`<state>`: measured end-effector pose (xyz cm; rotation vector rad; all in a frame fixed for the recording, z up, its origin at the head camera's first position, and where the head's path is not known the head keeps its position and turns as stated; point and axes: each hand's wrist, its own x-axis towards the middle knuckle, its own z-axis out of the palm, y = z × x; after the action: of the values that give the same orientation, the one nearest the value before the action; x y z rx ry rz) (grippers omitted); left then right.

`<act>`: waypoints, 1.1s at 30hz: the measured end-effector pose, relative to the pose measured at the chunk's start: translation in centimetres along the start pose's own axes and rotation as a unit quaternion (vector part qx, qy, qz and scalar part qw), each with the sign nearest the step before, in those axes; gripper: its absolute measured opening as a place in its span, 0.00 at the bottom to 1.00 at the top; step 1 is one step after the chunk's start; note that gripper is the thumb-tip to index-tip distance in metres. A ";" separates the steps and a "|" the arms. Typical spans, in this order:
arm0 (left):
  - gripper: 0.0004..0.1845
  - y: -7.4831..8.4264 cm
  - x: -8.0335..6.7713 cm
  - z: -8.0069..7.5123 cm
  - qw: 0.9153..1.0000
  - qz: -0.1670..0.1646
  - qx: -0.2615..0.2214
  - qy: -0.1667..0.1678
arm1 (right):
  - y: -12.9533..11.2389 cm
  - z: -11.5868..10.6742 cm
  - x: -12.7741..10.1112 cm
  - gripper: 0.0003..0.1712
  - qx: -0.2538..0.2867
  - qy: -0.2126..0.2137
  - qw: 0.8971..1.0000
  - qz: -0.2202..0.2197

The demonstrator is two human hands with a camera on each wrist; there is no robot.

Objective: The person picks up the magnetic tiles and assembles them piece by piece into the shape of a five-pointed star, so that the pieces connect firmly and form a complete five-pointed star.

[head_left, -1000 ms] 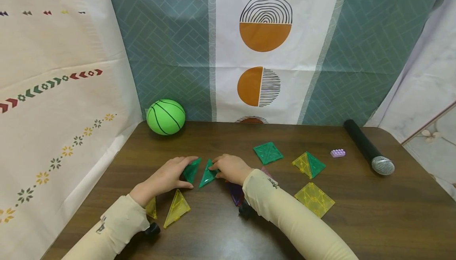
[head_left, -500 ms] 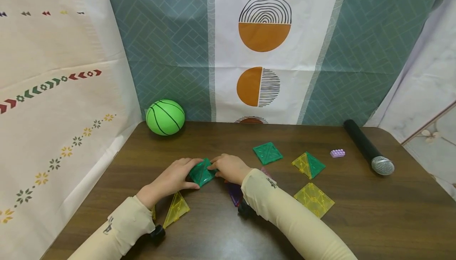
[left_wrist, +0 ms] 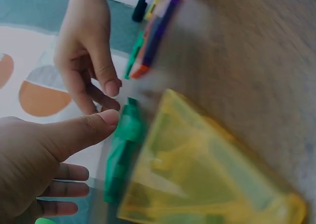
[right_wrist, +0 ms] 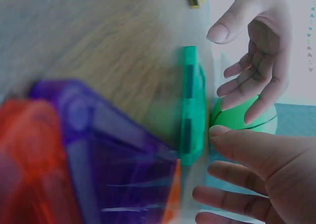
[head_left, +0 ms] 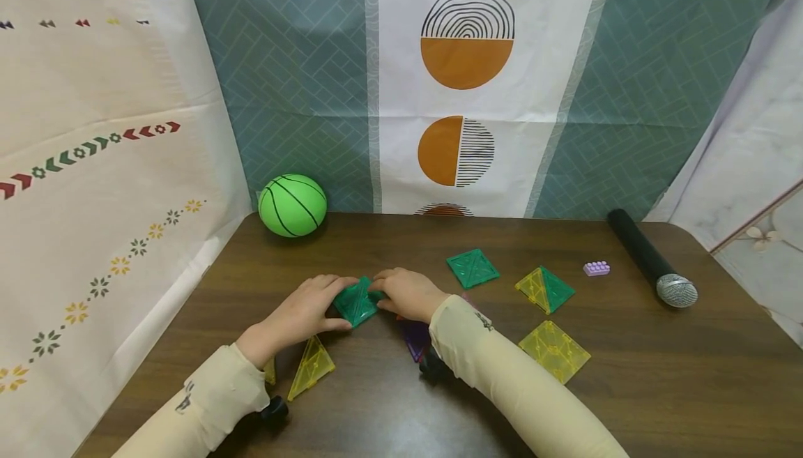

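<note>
Two green translucent triangular tiles (head_left: 355, 303) lie edge to edge on the table, forming a square. My left hand (head_left: 309, 311) is at their left side, thumb toward the near corner, fingers spread and relaxed. From the right, my right hand (head_left: 406, 295) reaches to the tiles' far right edge, its fingers loosely bent. Neither hand grips them in the wrist views; light contact is hard to tell. Close to the left wrist lies a yellow triangular tile (left_wrist: 197, 164), with another yellow tile (head_left: 270, 371) mostly hidden. Beneath the right wrist sits a purple triangular tile (right_wrist: 118, 150) beside a red-orange tile (right_wrist: 34, 159).
Right of the hands lie a green square (head_left: 472, 268), a yellow-green square (head_left: 545, 290) and a yellow square (head_left: 555, 351). Farther right are a small purple brick (head_left: 597, 268) and a microphone (head_left: 649, 256). A green ball (head_left: 292, 205) stands at the back left of the table (head_left: 665, 388).
The two green triangles stood apart a second ago; the left one moved right until they met. My left hand shifted right with it, and my right hand stayed nearly in place.
</note>
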<state>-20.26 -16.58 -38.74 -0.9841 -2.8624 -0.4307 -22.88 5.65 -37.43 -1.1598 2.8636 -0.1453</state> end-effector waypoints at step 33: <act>0.38 -1.0 -7.3 -3.2 0.997 -0.052 0.052 0.032 | -7.3 1.2 -3.1 0.22 0.021 0.071 0.996 -0.048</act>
<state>-15.10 -22.60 -37.11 -0.7919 -2.8542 -0.3128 -15.50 2.49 -37.81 -1.3299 2.9091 -0.3028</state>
